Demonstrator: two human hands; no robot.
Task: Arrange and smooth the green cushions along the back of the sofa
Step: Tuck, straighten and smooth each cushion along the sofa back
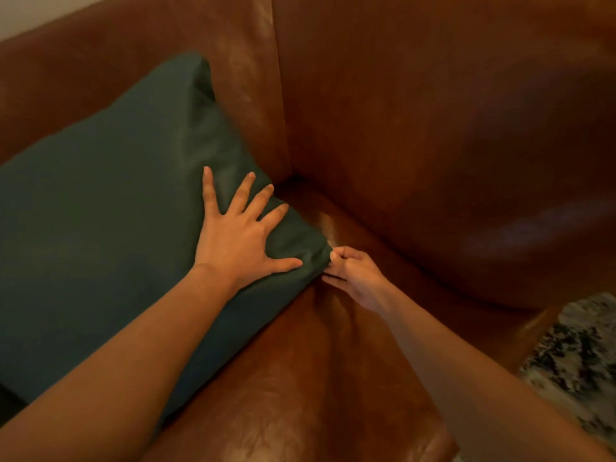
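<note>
A large dark green cushion (100, 211) leans against the back of a brown leather sofa (416, 111), filling the left half of the view. My left hand (240, 235) lies flat on the cushion's right part with fingers spread, pressing the fabric. My right hand (353, 275) is at the cushion's lower right corner, with thumb and fingers pinching that corner just above the seat.
The sofa's seat (316, 378) runs toward the bottom of the view, and the padded armrest (500, 195) rises on the right. A black-and-white patterned textile (580, 355) lies at the right edge. A strip of pale wall (33, 11) shows top left.
</note>
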